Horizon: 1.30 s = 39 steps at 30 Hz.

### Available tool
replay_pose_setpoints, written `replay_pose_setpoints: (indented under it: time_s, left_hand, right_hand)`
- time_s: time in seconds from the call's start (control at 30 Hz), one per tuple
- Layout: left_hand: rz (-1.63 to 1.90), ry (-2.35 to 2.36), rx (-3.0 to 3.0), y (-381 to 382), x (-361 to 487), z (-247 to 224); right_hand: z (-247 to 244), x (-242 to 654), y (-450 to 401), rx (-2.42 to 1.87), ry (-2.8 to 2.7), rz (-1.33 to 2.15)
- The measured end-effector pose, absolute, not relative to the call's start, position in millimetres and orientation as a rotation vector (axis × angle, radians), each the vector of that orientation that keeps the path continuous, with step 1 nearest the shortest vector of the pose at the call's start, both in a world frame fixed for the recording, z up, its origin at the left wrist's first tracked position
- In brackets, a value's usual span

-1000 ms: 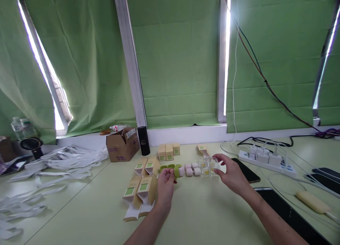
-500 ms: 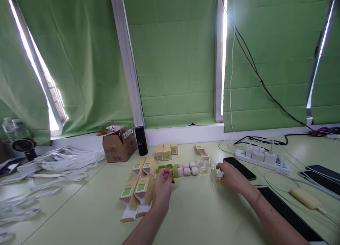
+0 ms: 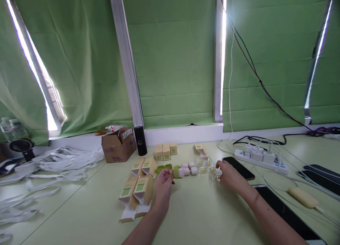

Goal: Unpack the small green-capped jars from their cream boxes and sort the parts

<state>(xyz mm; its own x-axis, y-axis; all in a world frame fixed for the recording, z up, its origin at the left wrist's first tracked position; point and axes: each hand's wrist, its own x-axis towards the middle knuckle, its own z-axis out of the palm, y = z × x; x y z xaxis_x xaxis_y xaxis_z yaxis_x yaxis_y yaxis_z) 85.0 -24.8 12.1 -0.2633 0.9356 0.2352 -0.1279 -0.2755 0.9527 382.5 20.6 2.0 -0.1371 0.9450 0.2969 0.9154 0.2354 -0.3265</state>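
My left hand (image 3: 164,184) is closed in a pinch on a small green-and-pink piece (image 3: 176,172), which it holds just above the table. Beside that piece sit several pale pink caps (image 3: 187,171). Behind my left fingers are small green pieces (image 3: 164,167). My right hand (image 3: 230,174) has its fingers around a small clear jar (image 3: 217,175) with a yellow spot inside. More clear jars (image 3: 203,170) stand in a cluster to its left. Left of my left hand lie several tan boxes (image 3: 144,186) with green labels and opened flaps.
Further back are upright tan boxes (image 3: 166,152) and one opened tan box (image 3: 200,149). A brown carton (image 3: 118,145) and a black cylinder (image 3: 140,141) stand at back left. White straps (image 3: 66,161) spread leftward. Phones (image 3: 238,167), a tablet (image 3: 287,213) and a power strip (image 3: 261,160) with cables lie right.
Both hands stay almost in place, each still holding its piece. The whole view has shifted very slightly.
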Motion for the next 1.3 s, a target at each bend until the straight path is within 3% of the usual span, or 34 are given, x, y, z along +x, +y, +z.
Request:
replay_pose_setpoints:
  time_s: [0.33,0.53,0.83,1.3]
  left_hand:
    - [1.621,1.089,1.111,-25,86,11]
    - [1.55,1.027,1.104,-28,90,9]
    - [1.341,0.94,1.073,-30,96,5]
    - [1.157,0.912,1.174,-34,100,5]
  right_hand:
    - [14,375,8,-1.768,-2.05,-0.005]
    - [26,347,-7,-1.226,-1.975,-0.097]
    - [4,294,-35,-0.674,-2.041,0.288]
    - [8,284,-40,-0.662,-1.668,1.08]
